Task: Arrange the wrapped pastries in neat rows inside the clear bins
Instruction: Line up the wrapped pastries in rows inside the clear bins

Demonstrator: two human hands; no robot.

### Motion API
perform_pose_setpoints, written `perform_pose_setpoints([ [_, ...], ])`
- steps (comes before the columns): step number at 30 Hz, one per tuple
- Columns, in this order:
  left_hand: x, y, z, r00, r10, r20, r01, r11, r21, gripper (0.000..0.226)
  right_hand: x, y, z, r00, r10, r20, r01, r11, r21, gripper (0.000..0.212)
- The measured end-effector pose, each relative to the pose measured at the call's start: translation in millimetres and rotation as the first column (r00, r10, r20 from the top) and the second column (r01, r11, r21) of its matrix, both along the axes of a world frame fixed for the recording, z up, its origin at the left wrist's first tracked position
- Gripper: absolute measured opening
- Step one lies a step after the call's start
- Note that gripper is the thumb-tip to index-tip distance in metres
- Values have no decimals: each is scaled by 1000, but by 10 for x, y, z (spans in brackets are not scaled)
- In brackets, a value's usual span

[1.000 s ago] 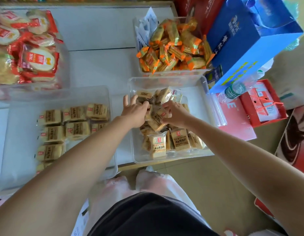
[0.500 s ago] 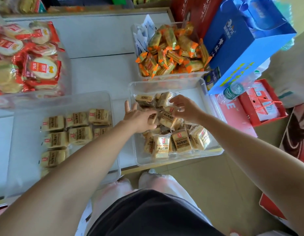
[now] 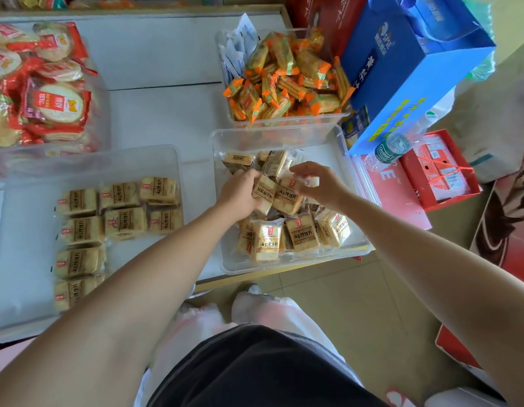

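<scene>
Reaching into the right-hand bin (image 3: 328,160), my left grip (image 3: 240,192) curls round one wrapped pastry (image 3: 265,190) atop the heap (image 3: 301,230); the right grip (image 3: 319,183) arches at three o'clock of it — pinching or not, I cannot tell; likely light, slippery, crumbly — take the flat faces.

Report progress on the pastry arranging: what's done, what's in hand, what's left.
Done: the left bin holds eight visible rowed pastries, lying flat.
In hand: the left hand grips one pastry over the right bin. The right hand reaches into it too; whether its fingers grip anything is unclear.
Left: the jumbled pile in the right bin needs rowing.
</scene>
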State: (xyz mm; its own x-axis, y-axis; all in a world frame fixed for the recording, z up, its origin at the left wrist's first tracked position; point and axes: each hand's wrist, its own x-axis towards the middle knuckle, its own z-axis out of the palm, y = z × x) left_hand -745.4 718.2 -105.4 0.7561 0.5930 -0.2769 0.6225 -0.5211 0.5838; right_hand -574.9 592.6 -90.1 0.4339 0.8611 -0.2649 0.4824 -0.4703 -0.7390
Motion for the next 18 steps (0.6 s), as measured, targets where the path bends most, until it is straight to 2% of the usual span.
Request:
perform_pose_setpoints([
  [2,16,0,-22,995,84,59,-79,994,-82,56,1,-32,-2,1000,-8,-5,8,1000,-8,40],
  [5,27,52,1,983,134,125,-101,966,-240,54,7,-45,-9,998,-59,-27,58,998,-9,37],
  [9,-17,181,53,961,229,157,-142,891,-430,45,78,-17,73,961,-219,-168,241,963,121,41],
  [12,-51,241,88,946,304,114,-211,843,-494,38,119,15,170,898,-308,-314,351,932,90,42],
  [15,-77,252,129,946,304,114,-206,834,-513,30,112,17,210,892,-235,-386,270,962,39,32],
  [18,-101,245,193,950,288,123,-189,840,-509,27,79,24,216,869,-147,-472,178,984,21,34],
])
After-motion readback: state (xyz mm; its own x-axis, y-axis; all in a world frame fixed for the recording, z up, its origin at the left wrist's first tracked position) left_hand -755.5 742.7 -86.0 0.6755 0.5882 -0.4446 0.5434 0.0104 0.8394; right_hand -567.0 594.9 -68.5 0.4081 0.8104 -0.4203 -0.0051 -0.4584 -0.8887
